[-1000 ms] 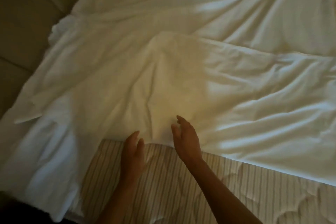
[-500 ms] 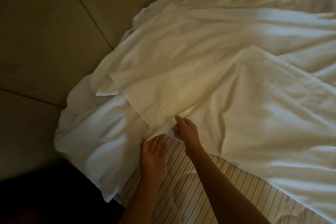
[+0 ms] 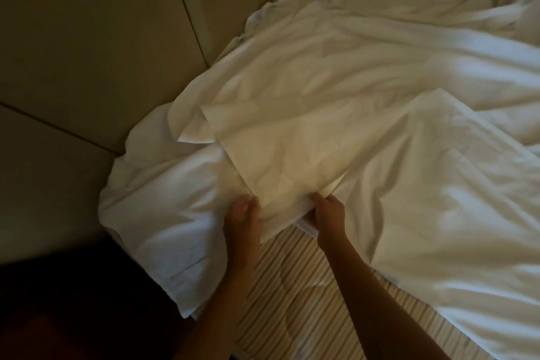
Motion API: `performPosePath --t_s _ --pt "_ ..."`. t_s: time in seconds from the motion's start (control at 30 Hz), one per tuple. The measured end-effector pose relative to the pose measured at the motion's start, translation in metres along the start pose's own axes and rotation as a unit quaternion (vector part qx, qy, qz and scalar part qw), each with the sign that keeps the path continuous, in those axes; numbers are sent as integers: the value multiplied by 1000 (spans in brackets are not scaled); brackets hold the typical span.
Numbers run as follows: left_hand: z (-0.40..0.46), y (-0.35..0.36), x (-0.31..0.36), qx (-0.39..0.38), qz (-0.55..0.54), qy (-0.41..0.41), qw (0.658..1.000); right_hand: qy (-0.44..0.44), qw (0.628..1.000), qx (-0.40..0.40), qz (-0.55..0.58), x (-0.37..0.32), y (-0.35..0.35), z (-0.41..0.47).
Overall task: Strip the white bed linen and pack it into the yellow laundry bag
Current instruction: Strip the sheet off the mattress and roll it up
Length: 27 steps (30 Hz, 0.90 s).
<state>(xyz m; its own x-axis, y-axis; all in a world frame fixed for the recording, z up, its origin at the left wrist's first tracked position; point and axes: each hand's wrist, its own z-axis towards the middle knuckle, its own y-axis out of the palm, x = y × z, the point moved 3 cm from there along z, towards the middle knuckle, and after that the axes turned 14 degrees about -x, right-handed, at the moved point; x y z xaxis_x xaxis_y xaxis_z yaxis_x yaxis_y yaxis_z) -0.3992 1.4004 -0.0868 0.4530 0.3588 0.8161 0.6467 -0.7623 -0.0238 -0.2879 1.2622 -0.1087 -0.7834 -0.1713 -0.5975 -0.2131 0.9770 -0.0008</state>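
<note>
White bed linen (image 3: 336, 90) lies crumpled across the bed, with a folded flap (image 3: 286, 161) on top near me. My left hand (image 3: 242, 213) grips the flap's near edge on the left. My right hand (image 3: 327, 210) pinches the same edge on the right, fingers tucked under the cloth. Below the hands the striped mattress (image 3: 292, 286) is bare. A sheet corner (image 3: 175, 257) hangs over the bed's left corner. No yellow laundry bag is in view.
A padded beige headboard or wall panel (image 3: 102, 52) runs along the left and top left. The dark floor (image 3: 73, 301) shows at the lower left beside the bed corner.
The view has swung left toward the bed corner. Both hands went from hovering open over the sheet edge to taking hold of the folded flap's near edge.
</note>
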Motion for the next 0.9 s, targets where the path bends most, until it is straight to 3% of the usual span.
performPosePath --t_s 0.13,0.27,0.43,0.6,0.8,0.9 --pt "45 5 8 15 1 -57 998 28 998 -44 -22 9 11 -7" --pt "60 15 18 -26 -8 -68 997 15 999 -52 -4 13 22 -8" --pt "44 -33 46 50 -24 26 998 -8 994 -65 89 0 15 -7" --pt "-1 -90 17 120 -74 0 990 -26 992 -30 119 5 -6 -10" --pt "-38 -93 -31 84 -50 -50 994 14 997 -67 -21 33 -7 -19" --pt "-42 -87 -42 64 -103 -68 990 5 989 -57 -140 39 0 -28"
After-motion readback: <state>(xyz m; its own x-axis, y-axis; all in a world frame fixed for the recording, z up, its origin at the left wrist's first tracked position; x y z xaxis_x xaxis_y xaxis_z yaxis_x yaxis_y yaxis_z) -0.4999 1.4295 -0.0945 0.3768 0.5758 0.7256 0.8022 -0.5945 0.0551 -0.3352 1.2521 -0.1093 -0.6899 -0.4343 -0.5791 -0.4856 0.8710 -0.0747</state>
